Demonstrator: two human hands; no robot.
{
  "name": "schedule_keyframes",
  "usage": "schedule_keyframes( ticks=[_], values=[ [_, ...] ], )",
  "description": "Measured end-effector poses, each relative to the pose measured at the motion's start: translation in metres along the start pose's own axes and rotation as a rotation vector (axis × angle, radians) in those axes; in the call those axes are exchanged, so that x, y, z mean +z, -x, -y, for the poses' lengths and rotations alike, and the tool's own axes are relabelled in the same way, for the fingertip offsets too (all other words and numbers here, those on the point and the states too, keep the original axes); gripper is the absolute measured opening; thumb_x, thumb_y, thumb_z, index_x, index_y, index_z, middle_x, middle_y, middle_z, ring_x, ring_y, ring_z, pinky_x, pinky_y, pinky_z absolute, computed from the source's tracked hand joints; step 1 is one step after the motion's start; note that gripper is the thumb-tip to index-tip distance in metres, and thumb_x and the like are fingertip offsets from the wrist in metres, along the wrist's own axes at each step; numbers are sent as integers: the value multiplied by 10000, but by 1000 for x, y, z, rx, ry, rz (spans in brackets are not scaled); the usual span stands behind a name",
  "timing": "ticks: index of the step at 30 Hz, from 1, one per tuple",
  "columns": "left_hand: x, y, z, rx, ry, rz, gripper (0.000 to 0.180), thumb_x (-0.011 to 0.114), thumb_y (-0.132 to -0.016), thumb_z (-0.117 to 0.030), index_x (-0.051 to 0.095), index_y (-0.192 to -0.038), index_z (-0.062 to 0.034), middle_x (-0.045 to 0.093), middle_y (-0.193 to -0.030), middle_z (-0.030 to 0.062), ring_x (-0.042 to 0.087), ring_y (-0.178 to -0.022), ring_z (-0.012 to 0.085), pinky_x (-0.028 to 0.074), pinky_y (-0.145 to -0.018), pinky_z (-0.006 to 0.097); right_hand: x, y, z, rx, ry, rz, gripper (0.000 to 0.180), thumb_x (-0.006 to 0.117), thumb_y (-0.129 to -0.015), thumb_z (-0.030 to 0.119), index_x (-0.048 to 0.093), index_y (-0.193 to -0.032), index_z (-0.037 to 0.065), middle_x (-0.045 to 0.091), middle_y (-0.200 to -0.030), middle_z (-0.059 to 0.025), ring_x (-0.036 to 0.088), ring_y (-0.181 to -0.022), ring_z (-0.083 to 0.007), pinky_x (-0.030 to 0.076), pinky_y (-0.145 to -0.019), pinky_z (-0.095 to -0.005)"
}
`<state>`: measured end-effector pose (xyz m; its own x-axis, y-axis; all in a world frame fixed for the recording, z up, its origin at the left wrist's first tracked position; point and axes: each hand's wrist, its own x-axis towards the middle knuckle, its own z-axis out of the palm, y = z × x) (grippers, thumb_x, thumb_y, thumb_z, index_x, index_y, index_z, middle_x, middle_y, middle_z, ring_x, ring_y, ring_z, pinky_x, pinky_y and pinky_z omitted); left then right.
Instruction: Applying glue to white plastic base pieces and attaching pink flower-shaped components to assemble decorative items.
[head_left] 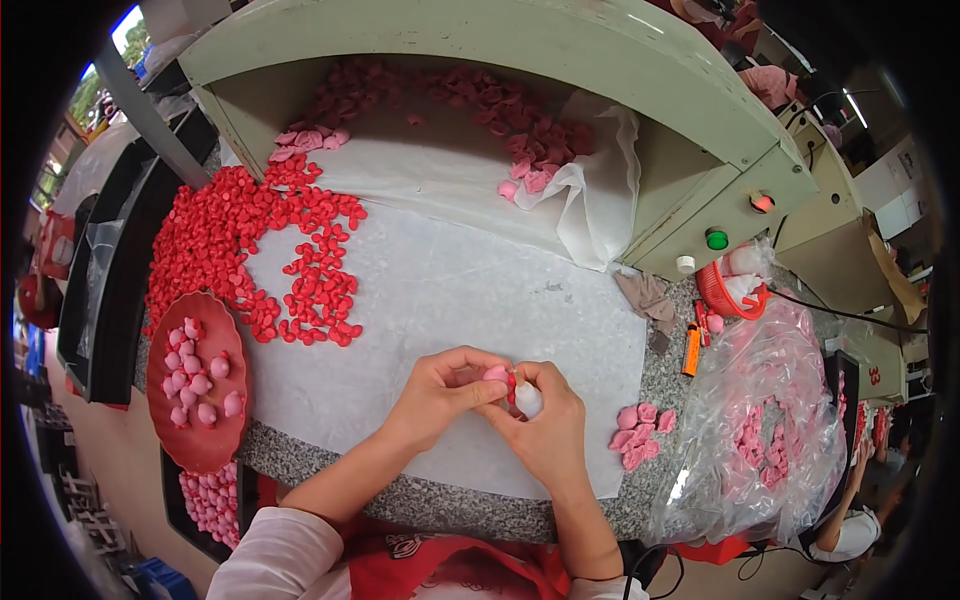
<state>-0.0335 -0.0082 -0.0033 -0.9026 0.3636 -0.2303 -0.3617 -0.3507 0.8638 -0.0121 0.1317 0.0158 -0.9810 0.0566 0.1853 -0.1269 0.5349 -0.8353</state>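
My left hand [440,388] is closed, pinching a small round pink piece [495,373] between thumb and fingers. Close against it, my right hand [550,425] is closed around a small white squeeze bottle [528,401]. A small red piece [512,384] shows between the two hands at the fingertips; which hand bears it I cannot tell. Both hands are over the near part of the white sheet [400,270]. To the right of my right hand lies a small cluster of pink petal-like pieces [640,437] on the speckled tabletop.
Many small red pieces [215,225] heap up at the left. A red scalloped plate [200,448] holds pink balls with red bits. A pale green metal housing [480,35] arches over pink pieces at the back. At right are an orange lighter [691,350], red basket [722,295] and plastic bag [750,400].
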Motion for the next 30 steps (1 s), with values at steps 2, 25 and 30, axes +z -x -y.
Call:
schedule_keyframes(
  ticks=[2,25,30],
  values=[
    [1,1,0,10,6,4,189,604,-784,-18,567,-965,21,620,-882,89,593,-806,138,490,-713,266,1,0,-6,-8,-32,-3,281,746,-634,174,565,-793,29,605,-758,-99,606,-650,-230,476,-572,-304],
    [1,4,-5,-138,235,-96,244,580,-807,-55,554,-1042,6,586,-1002,91,589,-855,159,492,-748,272,12,3,3,-242,145,-197,276,716,-607,30,557,-831,63,527,-763,-76,556,-617,-187,456,-534,-269],
    [-7,2,-12,-183,657,116,372,521,-858,-141,451,-1183,27,538,-1120,145,566,-963,221,455,-873,352,0,4,26,-314,123,-149,318,704,-615,9,535,-880,61,513,-823,-87,545,-606,-169,448,-535,-259]
  ],
)
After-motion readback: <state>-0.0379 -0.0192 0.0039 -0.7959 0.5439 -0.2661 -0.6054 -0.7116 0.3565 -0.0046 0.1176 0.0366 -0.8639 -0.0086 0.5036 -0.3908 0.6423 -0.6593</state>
